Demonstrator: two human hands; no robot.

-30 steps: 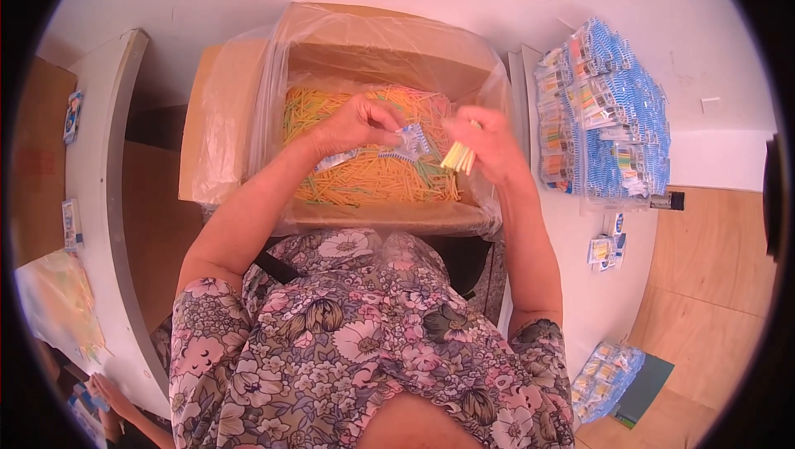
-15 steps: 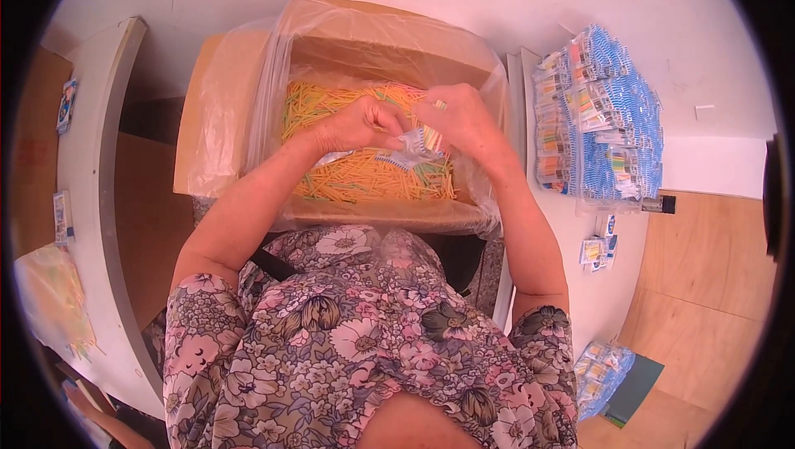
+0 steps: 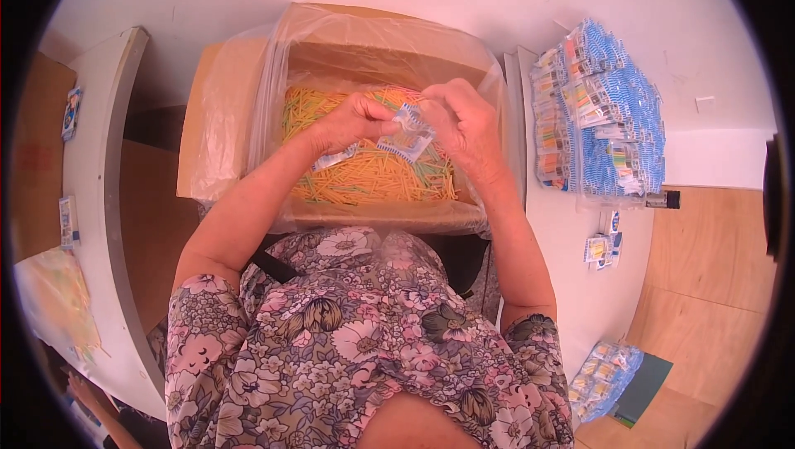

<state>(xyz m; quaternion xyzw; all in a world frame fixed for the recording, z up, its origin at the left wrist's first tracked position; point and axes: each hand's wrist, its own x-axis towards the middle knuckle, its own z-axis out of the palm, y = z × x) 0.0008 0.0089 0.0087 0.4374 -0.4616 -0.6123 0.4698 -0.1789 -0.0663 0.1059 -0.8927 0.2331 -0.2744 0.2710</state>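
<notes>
A cardboard box [image 3: 217,118] lined with a clear plastic bag [image 3: 273,60] stands in front of me, filled with thin yellow, orange and green sticks [image 3: 373,180]. Both hands meet above the sticks. My left hand [image 3: 352,122] and my right hand [image 3: 464,122] together hold a small clear packet with blue print [image 3: 407,139], pinched at its top edge. A second small packet [image 3: 335,158] hangs under my left hand. The sticks inside the packet are hidden by my fingers.
A white table [image 3: 571,275] to the right carries a large stack of filled blue-and-clear packets [image 3: 600,114], a few loose packets [image 3: 603,246] and a bagged bundle [image 3: 603,374] near its front. A white shelf edge [image 3: 99,201] curves along the left.
One second ago my right hand held a bunch of yellow sticks apart from the packet. The hands have come together and the bunch is no longer visible.
</notes>
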